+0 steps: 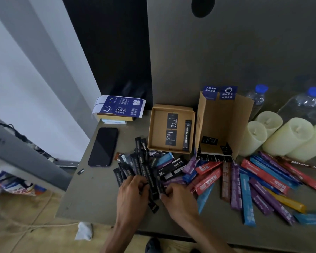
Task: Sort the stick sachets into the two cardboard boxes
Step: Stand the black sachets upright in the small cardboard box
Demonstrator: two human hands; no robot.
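Black stick sachets (pixel 144 167) are being bunched between the left hand (pixel 133 190) and right hand (pixel 179 198), both curled round them, likely for boxing one colour together. The shallow cardboard box (pixel 157 128) is being kept just beyond the hands, coloured sachets (pixel 259 178) being left to their right.

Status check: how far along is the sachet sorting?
Barely begun. Done: one black sachet lies in the shallow box. In hand: left hand and right hand grip a bunch of black sachets. Left: coloured sachets spread on the table; the tall box shows none.
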